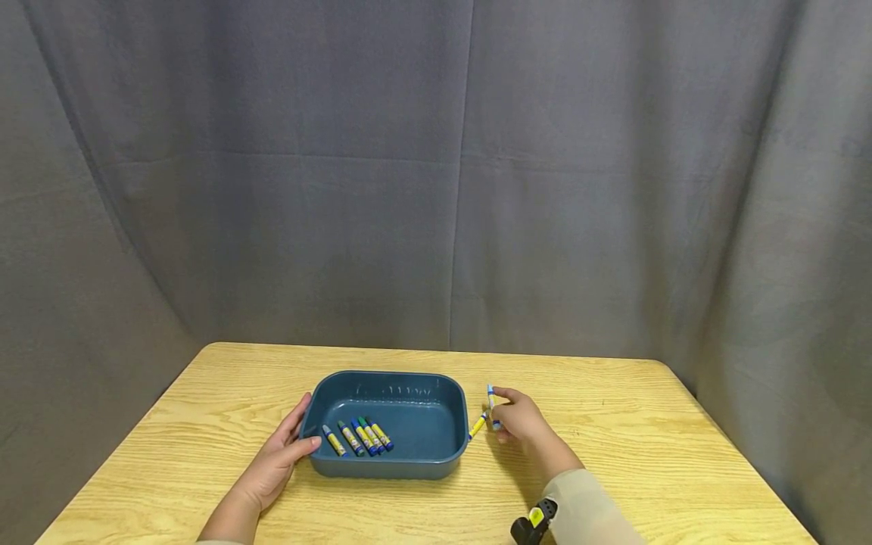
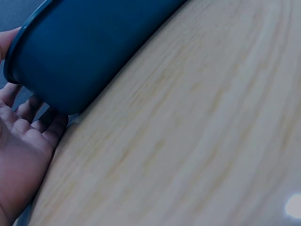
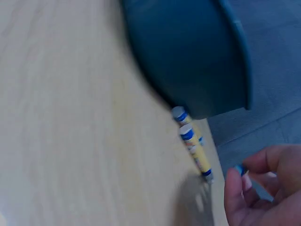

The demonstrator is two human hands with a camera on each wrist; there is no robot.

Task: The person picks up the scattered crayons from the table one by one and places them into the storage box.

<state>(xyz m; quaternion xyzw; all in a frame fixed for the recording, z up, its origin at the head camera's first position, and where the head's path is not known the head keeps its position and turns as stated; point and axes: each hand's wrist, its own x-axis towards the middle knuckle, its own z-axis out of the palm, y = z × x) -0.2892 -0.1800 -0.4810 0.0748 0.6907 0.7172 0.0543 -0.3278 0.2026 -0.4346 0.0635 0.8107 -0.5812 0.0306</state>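
The right hand (image 1: pixel 521 418) pinches a crayon (image 1: pixel 490 393), its long axis roughly fore-and-aft, just right of the tray (image 1: pixel 381 469); the left hand (image 1: pixel 274 460) grips the tray's left end.

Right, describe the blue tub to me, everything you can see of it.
The tub is dark blue, rectangular with rounded corners, with a thin rim and smooth, slightly shiny walls that look like plastic. It has no lid and stands upright on the wooden table. Several crayons lie in a slanted row on the left part of its floor; the right part is bare. The left hand holds its left end, thumb at the rim and fingers along the outside.
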